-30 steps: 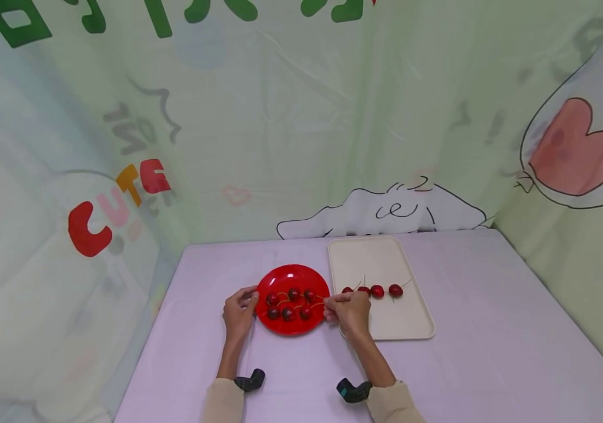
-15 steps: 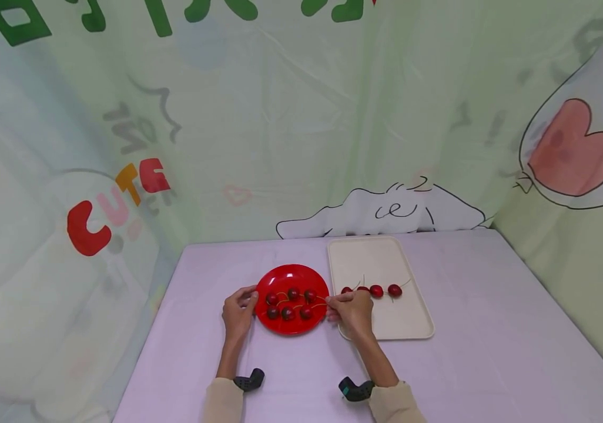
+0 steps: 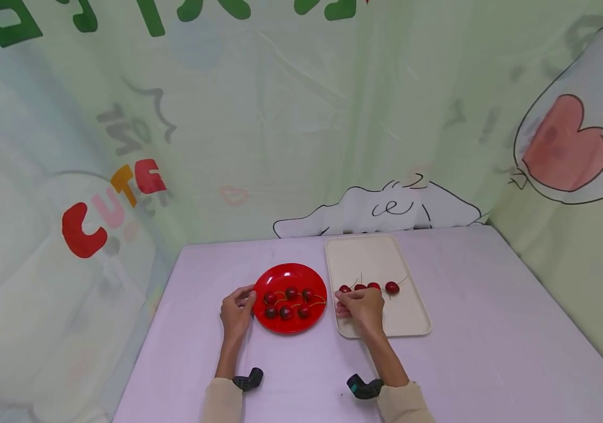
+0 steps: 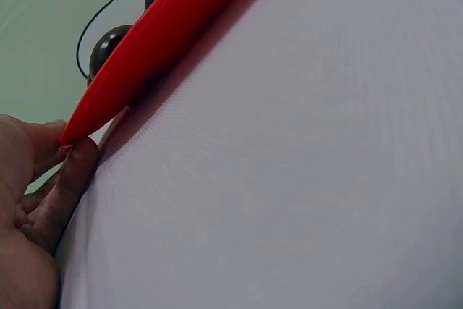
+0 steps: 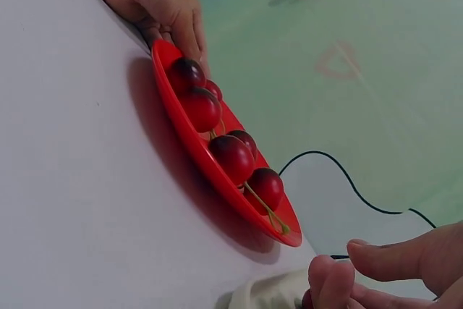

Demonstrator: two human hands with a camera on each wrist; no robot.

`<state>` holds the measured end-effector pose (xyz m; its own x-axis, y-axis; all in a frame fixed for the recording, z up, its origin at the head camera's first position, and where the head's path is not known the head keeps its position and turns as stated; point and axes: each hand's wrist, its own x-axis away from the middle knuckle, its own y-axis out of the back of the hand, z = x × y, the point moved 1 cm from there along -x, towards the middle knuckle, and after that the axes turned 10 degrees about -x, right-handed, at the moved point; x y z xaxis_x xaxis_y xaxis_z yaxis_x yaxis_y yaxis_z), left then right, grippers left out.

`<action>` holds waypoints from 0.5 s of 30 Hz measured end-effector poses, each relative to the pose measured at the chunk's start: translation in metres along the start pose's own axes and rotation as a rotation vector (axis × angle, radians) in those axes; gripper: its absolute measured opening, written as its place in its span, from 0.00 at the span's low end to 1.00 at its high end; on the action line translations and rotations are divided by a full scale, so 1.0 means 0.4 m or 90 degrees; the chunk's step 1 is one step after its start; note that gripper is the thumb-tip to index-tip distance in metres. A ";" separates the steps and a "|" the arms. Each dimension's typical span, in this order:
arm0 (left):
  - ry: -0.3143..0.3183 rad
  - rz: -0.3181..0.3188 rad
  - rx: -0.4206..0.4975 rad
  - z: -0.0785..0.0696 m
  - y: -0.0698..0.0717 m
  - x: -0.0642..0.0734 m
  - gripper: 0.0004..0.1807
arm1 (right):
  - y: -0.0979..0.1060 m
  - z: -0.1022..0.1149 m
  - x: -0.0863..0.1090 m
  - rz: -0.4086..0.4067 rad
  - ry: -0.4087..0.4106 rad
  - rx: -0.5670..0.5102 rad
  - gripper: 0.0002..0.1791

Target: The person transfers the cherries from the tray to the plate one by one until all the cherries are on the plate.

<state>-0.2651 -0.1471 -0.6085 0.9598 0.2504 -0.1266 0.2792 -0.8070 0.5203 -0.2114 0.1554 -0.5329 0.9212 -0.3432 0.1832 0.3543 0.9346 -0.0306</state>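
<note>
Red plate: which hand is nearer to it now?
Left. The left hand pinches the red plate by its rim; the right hand is apart, over the beige tray.

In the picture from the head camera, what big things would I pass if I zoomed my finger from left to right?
Red letter C → left hand → red plate → cream tray → pink heart.

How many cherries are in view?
10. Six cherries lie on the plate: three in a far row, three in a near row. Four more lie in a row across the tray; the right hand may hide others.
</note>
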 end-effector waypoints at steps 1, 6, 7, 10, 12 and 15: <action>-0.001 0.000 -0.002 -0.001 -0.001 0.000 0.14 | 0.007 0.001 -0.002 0.001 0.003 0.000 0.14; 0.009 0.009 -0.003 -0.003 -0.002 0.001 0.14 | 0.044 0.008 -0.008 -0.011 -0.001 0.008 0.15; 0.008 0.011 -0.003 -0.003 -0.001 0.002 0.14 | 0.051 0.009 -0.009 -0.016 -0.002 0.011 0.16; 0.013 0.010 -0.004 -0.004 0.001 0.003 0.14 | 0.070 0.016 -0.019 -0.027 0.009 0.006 0.16; 0.016 0.009 -0.002 -0.006 0.003 0.004 0.14 | 0.083 0.022 -0.028 -0.035 0.020 0.006 0.16; 0.020 0.013 0.001 -0.009 0.005 0.004 0.14 | 0.103 0.036 -0.043 -0.051 0.041 0.010 0.15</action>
<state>-0.2631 -0.1463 -0.6046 0.9640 0.2503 -0.0901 0.2598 -0.8128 0.5215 -0.2149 0.2012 -0.5231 0.8989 -0.4214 0.1203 0.4248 0.9053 -0.0024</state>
